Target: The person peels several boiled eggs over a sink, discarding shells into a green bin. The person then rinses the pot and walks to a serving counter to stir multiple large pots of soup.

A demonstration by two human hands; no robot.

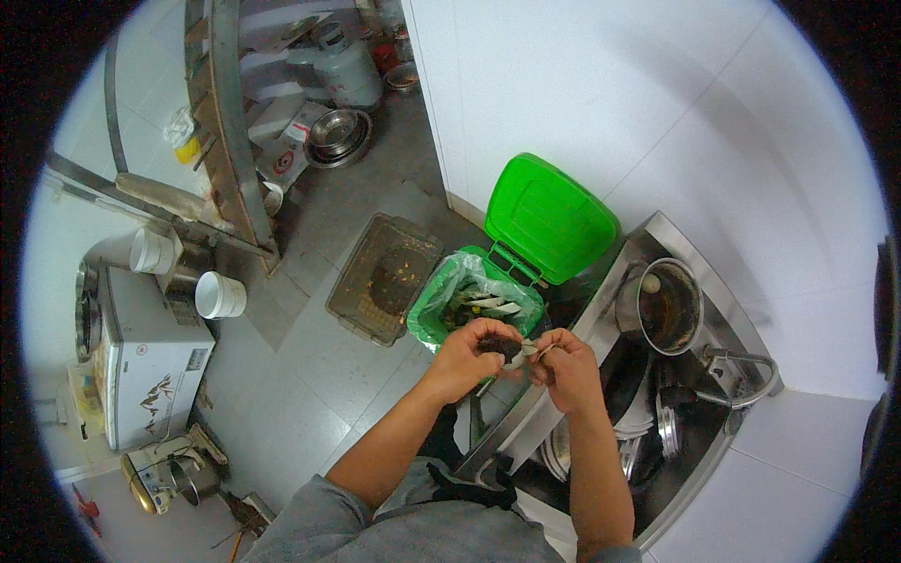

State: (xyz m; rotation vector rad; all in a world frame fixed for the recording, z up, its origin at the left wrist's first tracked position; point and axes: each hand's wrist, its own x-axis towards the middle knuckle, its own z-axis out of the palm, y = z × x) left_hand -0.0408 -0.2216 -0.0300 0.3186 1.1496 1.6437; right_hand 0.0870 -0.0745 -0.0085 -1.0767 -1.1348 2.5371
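My left hand holds a small dark, rounded thing with a pale patch, perhaps an egg partly in its shell; the picture does not settle it. Against its right side, my right hand pinches a thin, pale greyish piece between thumb and fingers. Both hands are just above the near edge of a green bin, which is lined with a clear plastic bag and holds pale scraps. Its bright green lid stands open behind it.
At the right, a steel sink holds stacked plates and a metal pot with a pale round thing inside, near a faucet. A dirty plastic crate lies on the floor left of the bin. A white bucket stands farther left.
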